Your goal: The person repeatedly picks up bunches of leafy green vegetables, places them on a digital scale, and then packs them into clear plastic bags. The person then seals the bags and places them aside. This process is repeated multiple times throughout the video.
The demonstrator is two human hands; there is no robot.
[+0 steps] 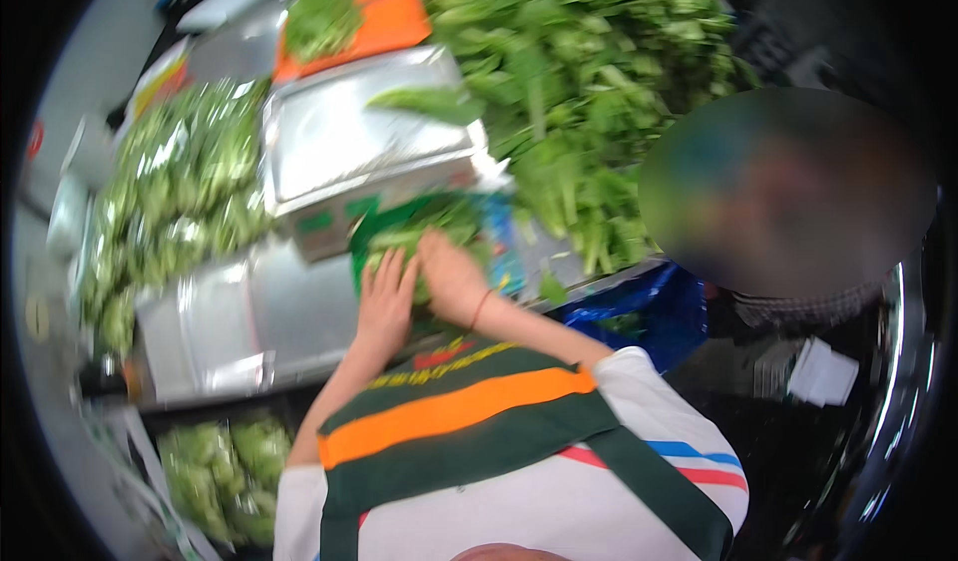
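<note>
Both my hands are on leafy greens (449, 220) that lie in or on a green wrapper or container (397, 215) at the table's front edge. My left hand (385, 299) rests on the near left side with its fingers stretched and slightly apart. Close beside it, my right hand (449, 276) bends down onto the leaves. Its fingertips are hard to make out, so a grip is not clear. Just beyond stands what looks like a weighing scale with a shiny metal pan (352, 157). One loose green leaf (430, 103) lies across the pan's right side.
A large heap of loose greens (569, 74) covers the right and back. Bagged greens (179, 179) are stacked left; more bags (224, 479) lie below. An orange basin (393, 18) stands behind the pan. A blue plastic bag (644, 314) and a blurred person (786, 194) are right.
</note>
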